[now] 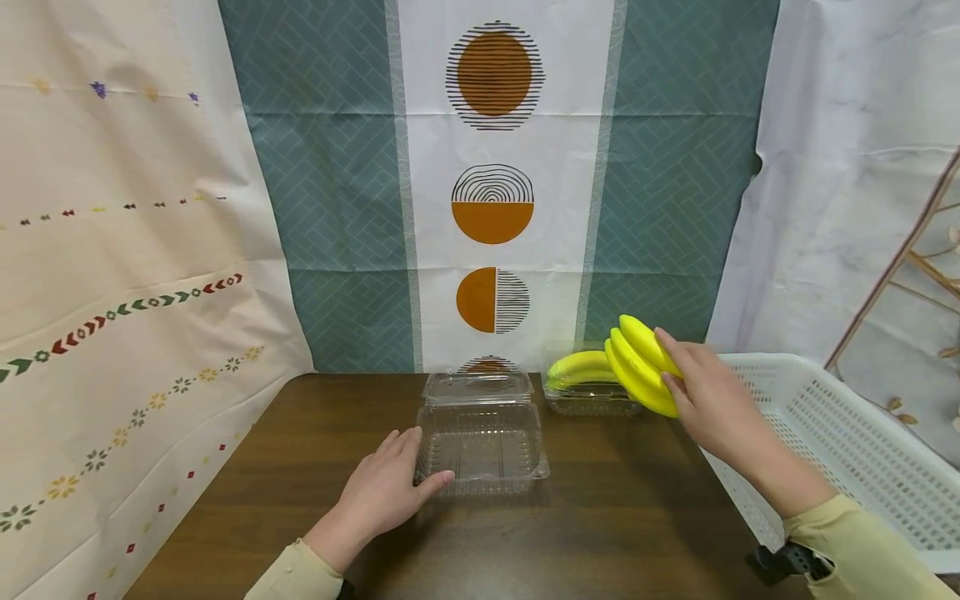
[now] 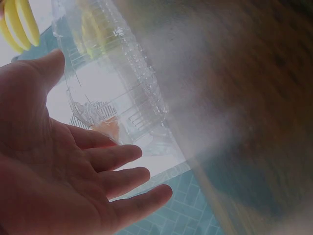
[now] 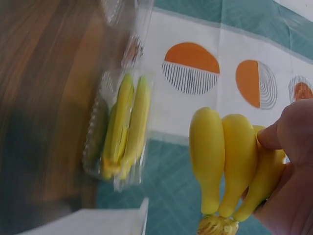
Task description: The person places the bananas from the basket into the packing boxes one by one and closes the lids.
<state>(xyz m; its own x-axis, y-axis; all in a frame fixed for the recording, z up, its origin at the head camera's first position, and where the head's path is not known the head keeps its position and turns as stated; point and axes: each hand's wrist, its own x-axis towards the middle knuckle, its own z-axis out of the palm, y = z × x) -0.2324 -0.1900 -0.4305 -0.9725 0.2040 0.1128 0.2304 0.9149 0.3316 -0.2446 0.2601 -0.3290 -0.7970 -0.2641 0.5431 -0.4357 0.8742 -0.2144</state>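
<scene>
At the far left hangs a cream cloth with small coloured motifs (image 1: 135, 250), beside the dark brown wood-grain bench (image 1: 315, 417). My left grip (image 1: 382, 487) is next, its fingers loosely extended and the thumb spread away from them. It lies at the left side of an opened, clear plastic hinged container (image 1: 480, 479), the thumb by its front corner; I cannot tell whether my skin touches the plastic. The container's lid is tilted back at the far side. Behind it hangs a teal and white cloth printed with orange-brown circles (image 1: 341, 183).

Farther right, near the back of the bench, stands a second clear plastic container (image 1: 592, 406) with yellow, green-tipped bananas (image 1: 581, 368) inside. In front of its right part, my right grip (image 1: 712, 400) pinches a bright yellow banana bunch (image 1: 641, 367) between thumb and fingers, raised above the bench, its brownish stem end showing in the right wrist view. At the far right sits a white perforated plastic basket (image 1: 847, 425), partly below my right forearm.
</scene>
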